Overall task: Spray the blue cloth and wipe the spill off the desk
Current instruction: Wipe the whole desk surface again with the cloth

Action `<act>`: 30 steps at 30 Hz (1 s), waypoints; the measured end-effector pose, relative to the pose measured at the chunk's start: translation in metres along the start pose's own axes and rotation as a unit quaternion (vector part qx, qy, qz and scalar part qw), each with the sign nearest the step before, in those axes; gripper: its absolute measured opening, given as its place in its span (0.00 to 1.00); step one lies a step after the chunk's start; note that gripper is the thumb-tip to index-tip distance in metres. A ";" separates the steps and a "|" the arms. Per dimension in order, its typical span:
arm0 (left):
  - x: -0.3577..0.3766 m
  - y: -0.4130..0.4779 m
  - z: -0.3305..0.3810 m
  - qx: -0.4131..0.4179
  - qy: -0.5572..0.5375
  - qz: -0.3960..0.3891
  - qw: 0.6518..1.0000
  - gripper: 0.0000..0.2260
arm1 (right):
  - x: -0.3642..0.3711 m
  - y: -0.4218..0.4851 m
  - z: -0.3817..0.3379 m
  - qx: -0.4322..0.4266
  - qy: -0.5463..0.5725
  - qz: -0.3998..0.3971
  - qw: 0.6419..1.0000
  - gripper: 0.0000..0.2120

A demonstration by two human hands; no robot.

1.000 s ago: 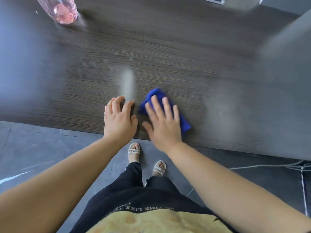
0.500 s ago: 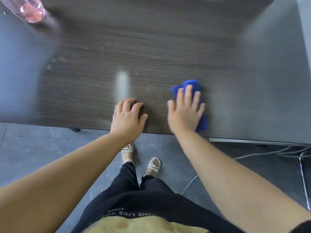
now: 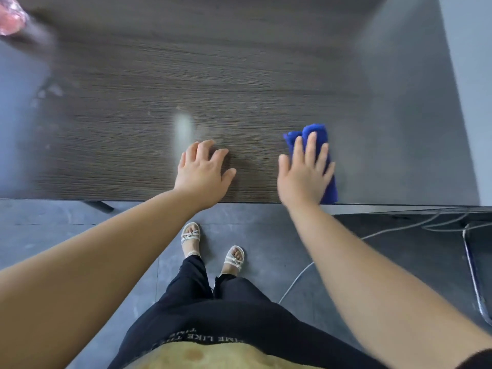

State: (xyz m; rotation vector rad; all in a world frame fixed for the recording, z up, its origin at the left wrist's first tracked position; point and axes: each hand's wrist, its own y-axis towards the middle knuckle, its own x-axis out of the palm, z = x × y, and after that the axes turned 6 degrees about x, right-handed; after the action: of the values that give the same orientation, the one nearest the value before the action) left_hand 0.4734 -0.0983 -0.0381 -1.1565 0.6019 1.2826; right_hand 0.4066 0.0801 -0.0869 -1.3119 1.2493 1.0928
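The dark wood-grain desk (image 3: 239, 75) fills the upper frame and serves as reference. The right hand (image 3: 304, 177) lies flat at the desk's near edge, toward its right side, fingers spread and extended, palm pressing the blue cloth (image 3: 314, 134) onto the surface; nothing is gripped. The cloth protrudes beyond the fingertips and to the right of the palm. The left hand (image 3: 203, 173) rests open on the desk near its front edge, left of the cloth, holding nothing. A pale smear (image 3: 182, 129) sits just beyond its fingers. A pink bottle (image 3: 10, 18), blurred, occupies the desk's far left corner.
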 end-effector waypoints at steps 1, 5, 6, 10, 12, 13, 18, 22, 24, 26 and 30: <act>0.003 0.002 0.002 -0.008 -0.002 0.000 1.000 0.22 | 0.002 -0.013 -0.013 -0.028 0.005 0.008 1.000 0.27; 0.010 0.004 0.006 -0.034 -0.012 0.033 0.999 0.20 | 0.002 -0.026 0.030 -0.364 -0.047 -0.033 0.930 0.25; 0.010 0.004 0.005 -0.039 -0.016 0.039 0.998 0.19 | -0.002 -0.015 0.051 -0.393 -0.054 -0.044 0.917 0.24; 0.007 0.007 0.009 -0.066 -0.017 0.039 0.997 0.18 | -0.019 0.033 0.112 -0.181 -0.059 -0.039 0.981 0.26; 0.008 0.011 0.016 -0.077 -0.007 0.034 0.996 0.19 | -0.020 0.045 0.103 -0.003 -0.027 -0.031 0.999 0.25; 0.009 0.013 0.019 -0.074 0.006 0.031 0.997 0.20 | -0.019 0.043 0.087 0.063 -0.010 -0.022 0.998 0.25; 0.011 0.024 0.035 -0.012 0.042 0.032 0.999 0.21 | -0.002 -0.016 0.013 -0.123 -0.010 -0.016 0.992 0.28; 0.002 0.042 0.031 0.019 0.054 0.027 0.998 0.23 | -0.008 0.006 0.078 -0.350 -0.052 -0.044 0.934 0.23; -0.004 0.051 0.023 0.026 0.068 0.018 0.997 0.24 | -0.016 0.034 0.109 -0.241 -0.066 -0.011 0.968 0.23; -0.009 0.056 0.015 0.025 0.078 0.005 0.997 0.25 | -0.023 0.056 0.112 -0.035 -0.039 -0.031 0.998 0.24; -0.018 0.064 0.011 0.022 0.066 -0.012 0.998 0.23 | -0.015 0.058 0.028 0.167 0.000 -0.029 0.986 0.28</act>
State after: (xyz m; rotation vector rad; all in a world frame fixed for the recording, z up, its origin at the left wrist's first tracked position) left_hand 0.4067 -0.1036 -0.0394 -1.2154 0.7078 1.1734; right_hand 0.3480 0.1106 -0.0793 -1.0847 1.3218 0.8003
